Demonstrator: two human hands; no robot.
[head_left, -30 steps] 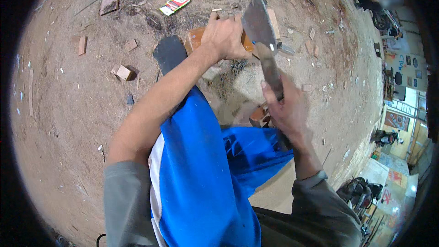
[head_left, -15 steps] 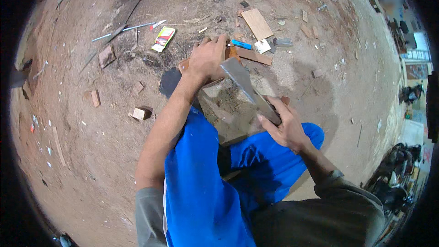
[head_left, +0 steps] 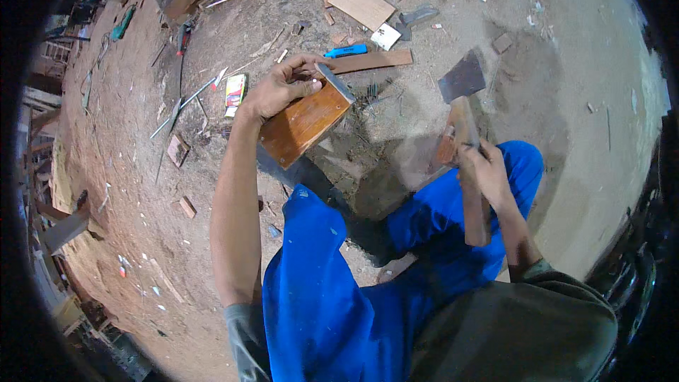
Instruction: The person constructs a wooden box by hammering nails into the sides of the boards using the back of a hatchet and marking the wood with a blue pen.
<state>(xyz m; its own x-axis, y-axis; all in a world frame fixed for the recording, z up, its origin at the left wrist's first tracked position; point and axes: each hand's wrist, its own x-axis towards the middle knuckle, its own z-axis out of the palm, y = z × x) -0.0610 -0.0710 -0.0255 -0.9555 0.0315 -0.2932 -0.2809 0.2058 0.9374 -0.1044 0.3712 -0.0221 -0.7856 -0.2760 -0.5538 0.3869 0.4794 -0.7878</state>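
Observation:
My left hand [head_left: 279, 90] grips a varnished orange-brown wooden piece [head_left: 303, 126], raised and tilted above the ground, with the fingers over its far edge. A grey strip [head_left: 335, 83] runs along one end of this piece, and small round fastener-like spots show on its face. On the right, my right hand [head_left: 486, 173] is closed around the wooden handle of a tool with a broad, flat metal blade [head_left: 463, 78]. The blade points away from me, well apart from the wooden piece. A small reddish block [head_left: 445, 150] shows beside the handle, partly hidden.
Beyond my left hand lie a brown wooden strip [head_left: 378, 61], a blue marker [head_left: 346, 50], a pale board [head_left: 361, 5] and a white card [head_left: 385, 37]. A yellow-green packet [head_left: 235, 92] and scattered wood scraps lie leftward. My blue-trousered legs [head_left: 311, 269] are close below.
My left hand has lifted and turned the wooden piece, showing its broad face. My right hand has moved the bladed tool rightward, away from it. The view has shifted.

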